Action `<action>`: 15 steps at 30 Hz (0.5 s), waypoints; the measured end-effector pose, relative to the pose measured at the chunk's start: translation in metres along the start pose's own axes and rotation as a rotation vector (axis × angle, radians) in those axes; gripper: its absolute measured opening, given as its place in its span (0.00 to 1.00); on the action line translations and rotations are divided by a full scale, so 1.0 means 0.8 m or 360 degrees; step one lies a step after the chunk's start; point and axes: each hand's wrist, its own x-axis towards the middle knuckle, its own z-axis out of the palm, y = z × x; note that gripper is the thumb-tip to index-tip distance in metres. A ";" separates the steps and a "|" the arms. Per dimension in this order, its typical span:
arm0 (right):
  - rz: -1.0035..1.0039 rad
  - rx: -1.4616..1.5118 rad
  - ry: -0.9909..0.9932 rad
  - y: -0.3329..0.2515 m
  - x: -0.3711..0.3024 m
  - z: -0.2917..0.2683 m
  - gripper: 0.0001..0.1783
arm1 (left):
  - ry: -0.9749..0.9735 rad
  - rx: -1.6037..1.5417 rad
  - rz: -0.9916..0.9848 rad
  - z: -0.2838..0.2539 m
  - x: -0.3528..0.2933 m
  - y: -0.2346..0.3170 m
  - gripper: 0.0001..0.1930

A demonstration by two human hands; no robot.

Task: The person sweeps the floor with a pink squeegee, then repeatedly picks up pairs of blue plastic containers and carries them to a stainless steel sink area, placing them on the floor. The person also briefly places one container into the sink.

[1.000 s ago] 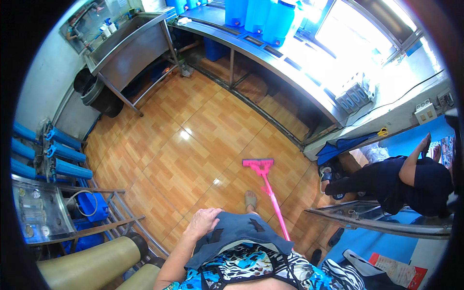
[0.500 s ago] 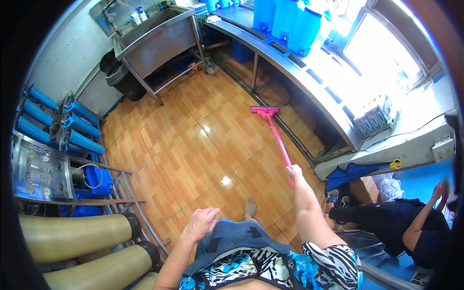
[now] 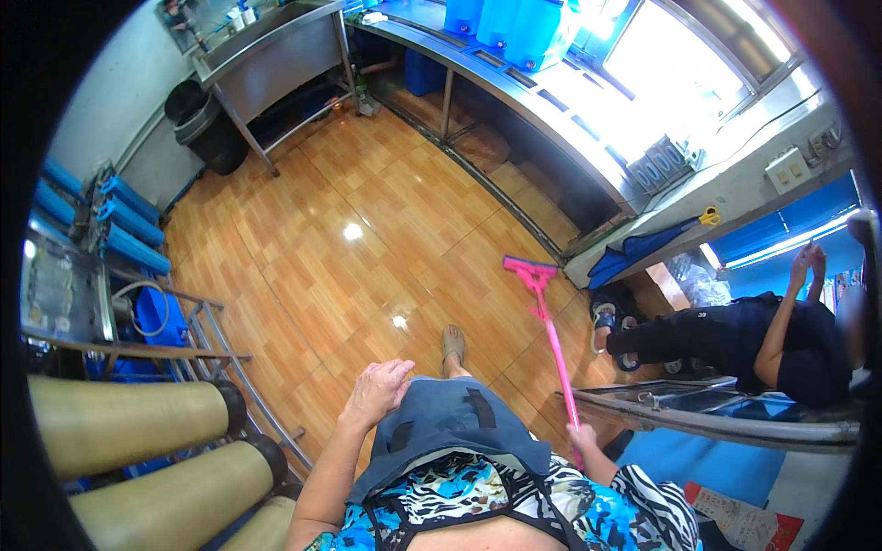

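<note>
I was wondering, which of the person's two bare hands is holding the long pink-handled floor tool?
The right hand, gripping the long pink-handled floor tool near the handle's end; the left hand, beside the blue-grey apron, holds nothing visible.

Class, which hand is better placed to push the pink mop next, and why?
Probably the right hand: it already grips the pink mop, while the left hand, with nothing visible in it, is well away from the mop.

Right grip (image 3: 582,436) low and curled

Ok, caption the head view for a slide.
Right hand grips a pink long-handled floor tool; left hand empty.
</note>
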 end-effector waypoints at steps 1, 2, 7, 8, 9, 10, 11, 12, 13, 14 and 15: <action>0.0085 0.0005 -0.0056 0.037 -0.026 0.005 0.21 | -0.0046 -0.0013 -0.0037 0.008 -0.025 0.002 0.16; -0.0010 -0.0046 -0.0057 0.074 -0.054 0.010 0.20 | -0.0097 -0.0023 -0.0075 0.016 -0.050 0.005 0.16; -0.0306 -0.0178 -0.0089 0.215 -0.169 0.033 0.14 | -0.0193 -0.0080 -0.0114 0.045 -0.149 0.017 0.16; -0.0349 -0.0205 -0.0106 0.234 -0.182 0.035 0.14 | -0.0215 -0.0072 -0.0129 0.050 -0.161 0.016 0.16; -0.0379 -0.0236 -0.0120 0.253 -0.193 0.034 0.14 | -0.0193 -0.0088 -0.0111 0.054 -0.171 0.016 0.16; -0.0418 -0.0268 -0.0133 0.270 -0.203 0.031 0.14 | -0.0186 -0.0095 -0.0102 0.057 -0.181 0.016 0.16; -0.0454 -0.0301 -0.0149 0.286 -0.212 0.027 0.13 | -0.0172 -0.0094 -0.0084 0.059 -0.189 0.017 0.16; -0.0494 -0.0345 -0.0155 0.300 -0.218 0.022 0.13 | -0.0170 -0.0108 -0.0098 0.061 -0.195 0.017 0.16; -0.0543 -0.0380 -0.0163 0.310 -0.223 0.016 0.13 | -0.0157 -0.0112 -0.0101 0.062 -0.199 0.017 0.16; -0.0593 -0.0425 -0.0168 0.317 -0.227 0.009 0.13 | -0.0152 -0.0100 -0.0103 0.063 -0.203 0.017 0.16; -0.0652 -0.0471 -0.0172 0.320 -0.230 -0.001 0.13 | -0.0131 -0.0126 -0.0115 0.063 -0.206 0.018 0.16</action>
